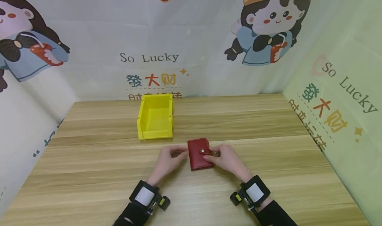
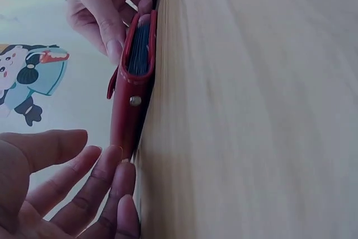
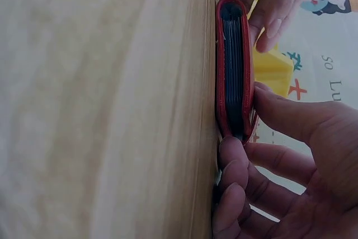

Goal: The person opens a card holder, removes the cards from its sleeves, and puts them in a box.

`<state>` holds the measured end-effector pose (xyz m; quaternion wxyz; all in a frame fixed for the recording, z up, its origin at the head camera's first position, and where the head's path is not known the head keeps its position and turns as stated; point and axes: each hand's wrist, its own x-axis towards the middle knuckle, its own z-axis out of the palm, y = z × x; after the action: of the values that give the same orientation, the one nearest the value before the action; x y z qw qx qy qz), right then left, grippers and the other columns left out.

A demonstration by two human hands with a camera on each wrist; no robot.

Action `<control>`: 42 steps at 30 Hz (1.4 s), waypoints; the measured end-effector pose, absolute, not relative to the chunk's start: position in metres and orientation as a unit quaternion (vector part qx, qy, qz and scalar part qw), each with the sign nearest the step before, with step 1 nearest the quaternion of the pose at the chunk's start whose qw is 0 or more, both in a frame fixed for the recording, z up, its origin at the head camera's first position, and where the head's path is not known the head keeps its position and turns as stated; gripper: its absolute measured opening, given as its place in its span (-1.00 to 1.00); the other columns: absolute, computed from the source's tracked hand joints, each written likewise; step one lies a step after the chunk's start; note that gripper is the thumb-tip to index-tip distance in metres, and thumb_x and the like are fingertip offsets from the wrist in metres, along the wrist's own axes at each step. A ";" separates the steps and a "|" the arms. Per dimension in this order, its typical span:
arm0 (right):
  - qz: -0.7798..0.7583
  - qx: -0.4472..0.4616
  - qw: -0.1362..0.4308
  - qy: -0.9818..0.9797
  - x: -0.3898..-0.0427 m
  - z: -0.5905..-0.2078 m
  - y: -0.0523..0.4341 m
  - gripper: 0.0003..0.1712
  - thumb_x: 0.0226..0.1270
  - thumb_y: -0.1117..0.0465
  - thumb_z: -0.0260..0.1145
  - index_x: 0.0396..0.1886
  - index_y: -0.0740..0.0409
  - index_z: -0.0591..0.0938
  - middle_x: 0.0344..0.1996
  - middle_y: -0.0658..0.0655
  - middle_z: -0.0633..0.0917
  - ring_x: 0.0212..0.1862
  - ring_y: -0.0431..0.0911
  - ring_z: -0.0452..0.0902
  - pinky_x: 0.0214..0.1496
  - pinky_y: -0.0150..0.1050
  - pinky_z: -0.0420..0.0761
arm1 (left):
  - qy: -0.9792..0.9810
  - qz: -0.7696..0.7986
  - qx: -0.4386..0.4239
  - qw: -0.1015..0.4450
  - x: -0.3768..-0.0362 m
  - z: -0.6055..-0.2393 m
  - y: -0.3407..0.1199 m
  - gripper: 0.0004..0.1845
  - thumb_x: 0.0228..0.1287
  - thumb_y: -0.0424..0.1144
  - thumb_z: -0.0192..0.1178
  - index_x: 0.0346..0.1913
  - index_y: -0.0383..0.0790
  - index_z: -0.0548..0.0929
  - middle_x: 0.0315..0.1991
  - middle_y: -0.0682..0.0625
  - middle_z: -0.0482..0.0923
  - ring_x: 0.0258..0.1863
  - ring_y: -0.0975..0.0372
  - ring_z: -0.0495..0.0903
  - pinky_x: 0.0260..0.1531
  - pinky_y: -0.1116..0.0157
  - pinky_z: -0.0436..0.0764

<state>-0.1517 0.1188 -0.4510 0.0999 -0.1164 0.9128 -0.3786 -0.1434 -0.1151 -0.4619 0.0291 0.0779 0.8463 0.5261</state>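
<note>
- I saw the red snap wallet (image 1: 200,154) flat on the wooden table (image 1: 268,173), steadied from both edges.
- Left hand (image 1: 169,161): fingertips touched its edge, fingers relaxed.
- Right hand (image 1: 227,159): thumb and fingers pinched the strap side.

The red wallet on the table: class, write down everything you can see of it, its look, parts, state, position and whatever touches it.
The red wallet looks like smooth leather with stitched edges. It lies flat and closed on the wooden table, just in front of the yellow bin. A strap with a metal snap crosses its opening edge. The wrist views show dark blue inner sleeves between the covers. The left hand touches its left edge with its fingers; the right hand grips the strap side, thumb on top.
</note>
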 end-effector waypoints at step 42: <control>-0.300 -0.174 -0.021 0.938 -0.141 -0.456 0.089 -0.56 0.21 -0.12 0.49 -0.44 0.05 0.47 -0.65 -0.11 0.37 -0.57 -0.27 0.26 -0.54 -0.43 0.16 | 0.847 0.488 0.100 0.183 -0.145 -0.460 -0.111 -0.34 0.43 -0.23 0.22 0.48 -0.24 0.22 -0.65 0.03 0.51 -0.74 0.30 0.49 -0.64 0.38 0.52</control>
<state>-0.1411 0.0889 -0.4556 -0.0210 -0.1739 0.9378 -0.2998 -0.1445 -0.1112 -0.4596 0.1830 0.0997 0.8475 0.4882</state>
